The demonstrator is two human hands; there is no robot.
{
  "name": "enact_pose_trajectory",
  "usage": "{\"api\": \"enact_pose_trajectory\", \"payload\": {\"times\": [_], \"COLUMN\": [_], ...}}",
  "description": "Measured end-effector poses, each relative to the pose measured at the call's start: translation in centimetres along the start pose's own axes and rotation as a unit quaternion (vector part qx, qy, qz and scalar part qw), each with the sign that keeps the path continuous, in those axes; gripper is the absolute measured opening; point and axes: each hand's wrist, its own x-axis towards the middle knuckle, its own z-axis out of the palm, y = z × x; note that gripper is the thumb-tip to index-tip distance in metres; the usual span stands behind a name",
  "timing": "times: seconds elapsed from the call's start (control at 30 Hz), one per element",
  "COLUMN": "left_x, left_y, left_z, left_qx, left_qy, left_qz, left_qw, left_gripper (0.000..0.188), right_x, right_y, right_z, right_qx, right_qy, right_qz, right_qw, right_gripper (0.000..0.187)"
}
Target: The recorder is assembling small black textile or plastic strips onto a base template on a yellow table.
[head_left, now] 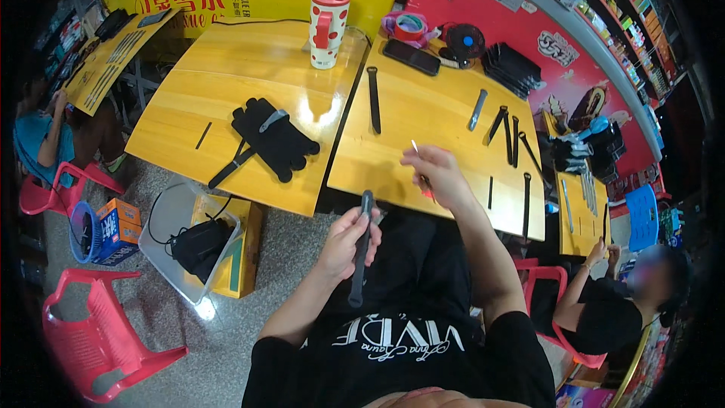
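My left hand [347,240] is closed around the middle of a narrow black strap [359,276], held over my lap in front of the table. Both ends of the strap stick out of the grip. Above the table's front edge, my right hand [444,175] is closed on a small slim tool [414,149] with a pale pointed tip. A red bit shows below these fingers; the rest of the tool is hidden. Several similar black straps [374,100] lie on the table, and a grey one [477,110] lies among them.
Black gloves [273,140] lie on the left tabletop near a spotted tumbler [325,34]. A phone [411,57], small fan [464,41] and tape roll [408,26] sit at the back. Left below are a plastic bin [170,245] and pink chair [106,325]. People sit at both sides.
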Motion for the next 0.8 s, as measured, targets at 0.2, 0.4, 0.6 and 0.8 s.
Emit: {"api": "enact_pose_trajectory", "payload": {"times": [0.2, 0.4, 0.6, 0.8], "left_x": [0.7, 1.2, 0.9, 1.1], "left_y": [-2.6, -5.5, -6.5, -7.3], "left_z": [3.1, 6.8, 10.0, 10.5], "left_qx": [0.031, 0.094, 0.158, 0.150], "left_qy": [-0.072, -0.126, -0.122, -0.126], "left_qz": [-0.064, -0.119, -0.124, -0.173], "left_qw": [0.995, 0.980, 0.972, 0.965], "left_gripper": [0.016, 0.019, 0.022, 0.019], "right_x": [-14.2, -20.4, -22.4, -22.7], "right_y": [5.4, 5.7, 6.5, 8.0], "right_z": [-1.5, -1.1, -1.9, -2.5], "right_qx": [-0.276, -0.149, -0.315, -0.340], "right_qy": [0.009, 0.155, 0.294, 0.288], "right_qz": [-0.133, -0.157, -0.266, -0.276], "right_qw": [0.952, 0.964, 0.862, 0.852], "right_gripper": [0.024, 0.019, 0.027, 0.025]}}
